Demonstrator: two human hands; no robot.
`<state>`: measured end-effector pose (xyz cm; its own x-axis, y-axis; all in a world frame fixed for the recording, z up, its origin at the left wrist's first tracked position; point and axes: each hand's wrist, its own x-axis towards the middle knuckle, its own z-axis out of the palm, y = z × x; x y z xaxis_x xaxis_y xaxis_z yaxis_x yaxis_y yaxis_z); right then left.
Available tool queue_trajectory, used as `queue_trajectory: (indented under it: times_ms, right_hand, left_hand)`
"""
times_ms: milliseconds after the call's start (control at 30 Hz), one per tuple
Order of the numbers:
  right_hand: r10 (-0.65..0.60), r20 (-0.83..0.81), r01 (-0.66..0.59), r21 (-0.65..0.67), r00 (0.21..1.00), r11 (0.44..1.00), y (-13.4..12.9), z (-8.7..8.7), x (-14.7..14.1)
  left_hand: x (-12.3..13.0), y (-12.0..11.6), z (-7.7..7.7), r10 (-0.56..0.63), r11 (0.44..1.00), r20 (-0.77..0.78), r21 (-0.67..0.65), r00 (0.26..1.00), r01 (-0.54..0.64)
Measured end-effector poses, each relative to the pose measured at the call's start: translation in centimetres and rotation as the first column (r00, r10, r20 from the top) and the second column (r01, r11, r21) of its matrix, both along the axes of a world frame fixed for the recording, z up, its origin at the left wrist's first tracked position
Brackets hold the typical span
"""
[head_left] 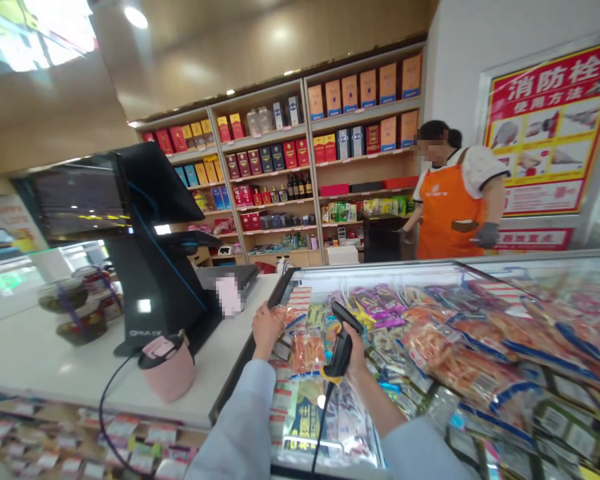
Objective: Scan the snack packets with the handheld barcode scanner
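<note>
My right hand (355,350) is wrapped around the grip of a black and yellow barcode scanner (339,357), its cable hanging down toward me. The scanner's head is raised over the glass-sided display case (330,460). At the case's left rim, my left hand (269,330) has its fingers bent over and closed. What they grip is hard to make out; a reddish wrapper shows by the fingertips. Just right of that hand and below it is a clear packet of orange-brown food (307,352), left of the scanner.
Many packaged snacks (450,347) fill the case. On the white counter (220,373) to the left stand a black checkout terminal (155,267), a pink bucket-shaped container (167,370) and jars (80,313). Behind the case, a person in an orange apron (445,213) stands by stocked shelves (270,157).
</note>
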<state>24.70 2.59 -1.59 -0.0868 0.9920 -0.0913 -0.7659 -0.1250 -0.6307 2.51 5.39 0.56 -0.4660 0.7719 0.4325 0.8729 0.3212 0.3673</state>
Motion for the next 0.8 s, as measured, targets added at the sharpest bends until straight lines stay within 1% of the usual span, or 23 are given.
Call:
queue_trajectory:
  times_ms: [67, 100, 133, 200, 267, 400, 467, 567, 600, 667, 733, 800]
  right_hand:
    - [-0.013, 0.005, 0.013, -0.011, 1.000, 1.000, -0.2, 0.4, -0.1]
    - [-0.012, 0.007, 0.012, -0.006, 1.000, 1.000, -0.4, 0.7, -0.1]
    - [-0.002, 0.012, 0.002, 0.004, 1.000, 1.000, -0.6, 0.9, -0.1]
    - [0.008, 0.033, -0.009, 0.021, 0.999, 1.000, -0.9, 1.3, -0.1]
    - [0.025, 0.055, -0.027, 0.032, 0.998, 0.999, -1.2, 1.6, -0.1]
    - [0.091, 0.049, -0.093, 0.038, 0.995, 0.995, -1.5, 1.6, 0.0]
    - [0.119, 0.042, -0.120, 0.024, 0.992, 0.992, -1.5, 1.6, 0.2]
    - [0.175, 0.050, -0.176, 0.007, 0.983, 0.984, -1.4, 1.7, 0.6]
    - [0.187, 0.059, -0.188, 0.008, 0.981, 0.982, -1.4, 1.8, 0.7]
    - [0.196, 0.082, -0.199, 0.027, 0.977, 0.980, -1.4, 1.9, 1.0]
    - [0.197, 0.099, -0.203, 0.062, 0.975, 0.977, -1.3, 2.0, 1.3]
    - [0.193, 0.110, -0.202, 0.080, 0.975, 0.976, -1.3, 2.0, 1.5]
  left_hand:
    - [0.0, 0.7, -0.6, 0.138, 0.988, -0.015, -0.067, 0.990, -0.139]
    - [0.0, 1.1, -0.9, 0.163, 0.981, -0.031, -0.097, 0.986, -0.165]
    - [-0.1, 1.5, -1.1, 0.158, 0.979, -0.045, -0.121, 0.986, -0.163]
    - [-0.5, 2.1, -1.5, 0.109, 0.984, -0.027, -0.136, 0.994, -0.112]
    - [-1.1, 2.3, -1.8, 0.051, 0.992, 0.019, -0.117, 0.999, -0.048]
    - [-1.6, 1.8, -2.1, -0.058, 0.998, 0.049, -0.033, 0.997, 0.060]
    - [-1.5, 1.4, -2.2, -0.144, 0.990, 0.086, 0.019, 0.986, 0.143]
    - [-1.0, 1.0, -2.1, -0.308, 0.943, 0.176, 0.184, 0.935, 0.276]
    - [-0.8, 1.0, -2.1, -0.345, 0.924, 0.212, 0.248, 0.914, 0.291]
    - [-0.5, 1.1, -2.2, -0.380, 0.900, 0.324, 0.346, 0.866, 0.265]
    - [-0.3, 1.3, -2.4, -0.393, 0.900, 0.465, 0.373, 0.793, 0.227]
    - [-0.1, 1.6, -2.7, -0.412, 0.904, 0.556, 0.348, 0.722, 0.248]
